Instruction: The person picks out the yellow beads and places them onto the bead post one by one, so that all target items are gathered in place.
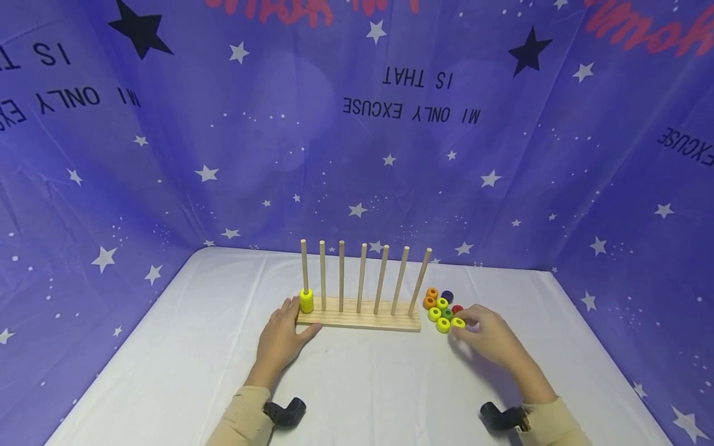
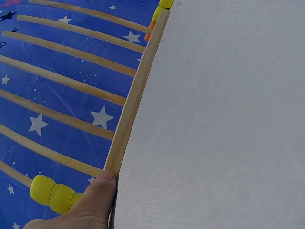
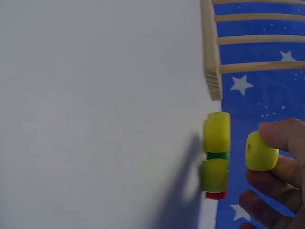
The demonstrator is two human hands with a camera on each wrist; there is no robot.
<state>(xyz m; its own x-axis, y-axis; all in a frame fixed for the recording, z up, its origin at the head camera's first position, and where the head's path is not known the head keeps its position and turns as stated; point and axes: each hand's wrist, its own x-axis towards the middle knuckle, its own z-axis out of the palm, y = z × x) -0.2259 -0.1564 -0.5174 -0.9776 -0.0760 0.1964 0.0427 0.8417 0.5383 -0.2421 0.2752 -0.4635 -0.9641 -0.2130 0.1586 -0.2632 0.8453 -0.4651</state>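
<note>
A wooden peg stand (image 1: 359, 323) with several upright pegs rests on the white table. Yellow beads (image 2: 61, 198) are stacked on its leftmost peg. My left hand (image 1: 282, 339) holds the stand's left end, its thumb (image 2: 101, 188) against the front edge; the other fingers are partly hidden in the left wrist view. My right hand (image 1: 491, 334) pinches a yellow bead (image 3: 261, 151) between thumb and fingers, raised apart from the loose beads. Those lie right of the stand: yellow beads (image 1: 443, 325), orange beads (image 1: 429, 302), a green bead (image 1: 447, 314), a red bead (image 1: 457, 308) and a dark blue bead (image 1: 447, 296).
A white cloth (image 1: 357, 384) covers the table. Purple-blue star-printed curtains (image 1: 312, 186) hang along the back and both sides. A black curved device (image 1: 286, 413) sits at the left wrist, and a similar one (image 1: 501, 418) at the right.
</note>
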